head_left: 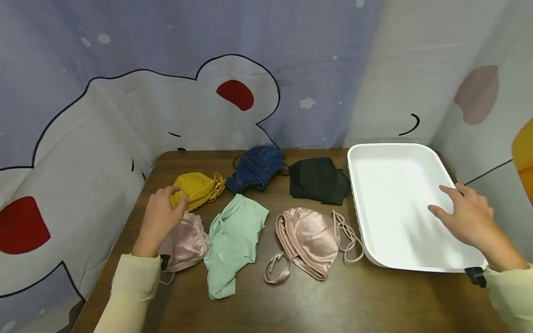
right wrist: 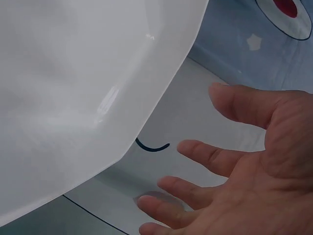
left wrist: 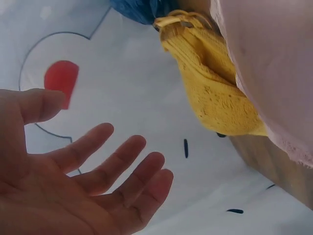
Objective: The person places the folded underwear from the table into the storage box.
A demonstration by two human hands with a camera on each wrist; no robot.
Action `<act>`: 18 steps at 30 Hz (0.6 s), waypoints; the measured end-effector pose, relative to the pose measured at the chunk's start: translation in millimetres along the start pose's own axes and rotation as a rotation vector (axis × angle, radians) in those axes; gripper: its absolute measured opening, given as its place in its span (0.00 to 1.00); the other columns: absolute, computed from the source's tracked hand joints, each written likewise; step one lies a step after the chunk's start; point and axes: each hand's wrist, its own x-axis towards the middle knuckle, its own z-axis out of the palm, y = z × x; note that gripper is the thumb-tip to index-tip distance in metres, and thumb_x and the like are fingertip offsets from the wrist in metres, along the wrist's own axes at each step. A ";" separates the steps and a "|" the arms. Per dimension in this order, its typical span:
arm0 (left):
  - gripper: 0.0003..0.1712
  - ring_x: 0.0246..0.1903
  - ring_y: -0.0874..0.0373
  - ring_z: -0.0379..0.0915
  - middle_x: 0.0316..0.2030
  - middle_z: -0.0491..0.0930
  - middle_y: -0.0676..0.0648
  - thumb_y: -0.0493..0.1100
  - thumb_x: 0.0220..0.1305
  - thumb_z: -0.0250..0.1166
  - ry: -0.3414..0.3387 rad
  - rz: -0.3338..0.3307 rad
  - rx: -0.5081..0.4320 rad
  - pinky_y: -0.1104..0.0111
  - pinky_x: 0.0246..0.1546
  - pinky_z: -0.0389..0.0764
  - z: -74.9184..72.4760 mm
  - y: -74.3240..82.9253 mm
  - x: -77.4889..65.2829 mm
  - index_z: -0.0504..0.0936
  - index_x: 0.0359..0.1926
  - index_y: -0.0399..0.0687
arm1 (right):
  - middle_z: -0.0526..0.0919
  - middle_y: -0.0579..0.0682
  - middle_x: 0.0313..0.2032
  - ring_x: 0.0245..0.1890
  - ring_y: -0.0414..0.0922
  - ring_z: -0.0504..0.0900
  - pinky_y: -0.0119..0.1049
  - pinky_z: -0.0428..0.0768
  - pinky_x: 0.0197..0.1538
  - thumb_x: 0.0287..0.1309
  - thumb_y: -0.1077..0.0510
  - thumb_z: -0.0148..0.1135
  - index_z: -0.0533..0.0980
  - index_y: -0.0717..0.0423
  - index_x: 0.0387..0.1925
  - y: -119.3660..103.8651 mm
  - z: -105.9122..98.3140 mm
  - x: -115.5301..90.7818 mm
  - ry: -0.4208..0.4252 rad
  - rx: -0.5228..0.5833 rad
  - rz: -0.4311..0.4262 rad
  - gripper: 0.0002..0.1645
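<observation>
1. Yellow bra [head_left: 197,188]: lying near the left edge of the worktop [head_left: 300,305], toward the far left corner, beyond the pink lace bra [head_left: 189,245] and just beside the blue bra [head_left: 258,166].
2. Left hand [head_left: 160,215]: grip released, nothing grasped; poised above the pink lace bra, fingers spread, apart from the yellow cloth in the left wrist view.
3. Right hand [head_left: 472,215]: likewise released and holding nothing, over the near right part of the white tray [head_left: 395,185] by the worktop's right edge.
4. For a neat pick-up, probably best to pinch the folded body through its full thickness, not by the looped straps [head_left: 218,182], for fear of unfolding.
5. Lift straight up before any sideways move, to avoid snagging on the blue bra.
6. Keep the left sleeve [head_left: 133,282] high, so as not to drag the pink lace bra.
</observation>
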 end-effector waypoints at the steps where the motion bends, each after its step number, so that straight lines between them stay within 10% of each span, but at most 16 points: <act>1: 0.26 0.50 0.30 0.63 0.50 0.70 0.27 0.48 0.69 0.54 -0.002 0.000 -0.007 0.41 0.48 0.64 -0.5 -2.5 3.0 0.72 0.56 0.28 | 0.48 0.79 0.61 0.50 0.83 0.50 0.70 0.50 0.46 0.65 0.48 0.54 0.57 0.71 0.64 2.5 -0.1 0.5 0.000 0.001 0.004 0.38; 18: 0.33 0.49 0.33 0.67 0.51 0.70 0.27 0.55 0.69 0.52 -0.184 -0.119 -0.002 0.44 0.47 0.68 2.6 -35.5 49.1 0.67 0.59 0.28 | 0.53 0.82 0.54 0.51 0.80 0.52 0.71 0.57 0.49 0.57 0.67 0.55 0.52 0.78 0.63 46.2 8.0 -0.9 -0.031 0.018 0.165 0.37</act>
